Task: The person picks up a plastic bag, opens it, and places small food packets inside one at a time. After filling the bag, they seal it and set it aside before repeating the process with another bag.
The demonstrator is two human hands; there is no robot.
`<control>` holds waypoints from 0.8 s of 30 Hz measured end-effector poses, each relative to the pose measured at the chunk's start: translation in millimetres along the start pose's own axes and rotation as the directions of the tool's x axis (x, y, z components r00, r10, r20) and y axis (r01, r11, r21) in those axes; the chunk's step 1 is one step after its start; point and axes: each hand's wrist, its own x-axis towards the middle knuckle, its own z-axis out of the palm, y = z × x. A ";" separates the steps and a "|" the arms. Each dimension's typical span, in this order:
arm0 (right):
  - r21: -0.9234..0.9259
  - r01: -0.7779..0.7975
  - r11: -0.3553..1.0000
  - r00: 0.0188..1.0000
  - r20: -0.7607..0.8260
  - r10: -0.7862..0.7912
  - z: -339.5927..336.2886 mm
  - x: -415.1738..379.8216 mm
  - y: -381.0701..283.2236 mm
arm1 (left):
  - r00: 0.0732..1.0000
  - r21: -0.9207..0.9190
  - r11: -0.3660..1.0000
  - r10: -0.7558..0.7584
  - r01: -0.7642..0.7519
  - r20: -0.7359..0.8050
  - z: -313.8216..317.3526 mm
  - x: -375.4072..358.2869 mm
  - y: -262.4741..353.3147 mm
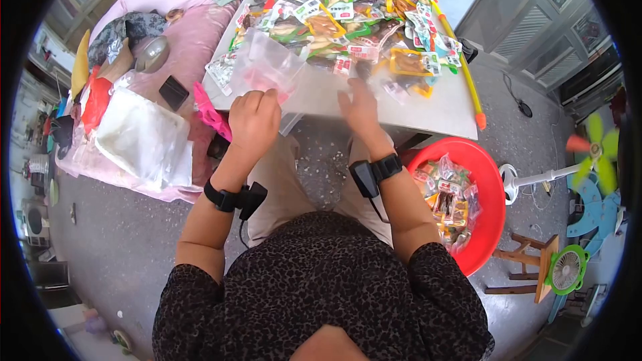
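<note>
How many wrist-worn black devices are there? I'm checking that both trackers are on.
2: one wrist device sits on the left hand side, the other wrist device on the right hand side. None seem hidden.

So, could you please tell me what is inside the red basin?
The red basin holds small snack packets; whatever lies beneath them is covered.

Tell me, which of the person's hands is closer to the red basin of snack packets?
Right. The right hand rests on the table edge, up and left of the red basin. The left hand holds a clear bag, farther left.
</note>
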 end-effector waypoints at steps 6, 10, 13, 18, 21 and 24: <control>-0.510 -0.097 0.855 0.981 0.098 0.169 12.6 11.3 47.9 | 0.937 -0.070 0.984 -0.132 0.163 0.324 72.0 -18.8 10.0; -0.475 -0.011 0.880 0.983 0.155 0.096 12.2 -2.2 55.7 | 0.785 -0.132 0.866 -0.361 0.483 0.504 108.8 -44.8 18.5; -0.419 0.086 0.904 0.970 0.241 0.019 -1.2 -13.4 65.5 | 0.738 -0.151 0.822 -0.393 0.550 0.548 118.3 -53.1 19.2; -0.240 0.155 0.958 0.951 0.300 -0.079 -39.7 -25.9 65.9 | 0.723 -0.174 0.792 -0.412 0.585 0.555 122.7 -54.5 17.3; -0.255 0.208 0.944 0.957 0.252 -0.143 -46.5 -29.1 67.9 | 0.716 -0.190 0.782 -0.406 0.594 0.568 121.8 -50.2 20.0; -0.161 0.116 0.980 0.976 0.199 -0.083 -50.9 -24.7 66.4 | 0.678 -0.174 0.762 -0.417 0.624 0.606 119.4 -37.9 27.0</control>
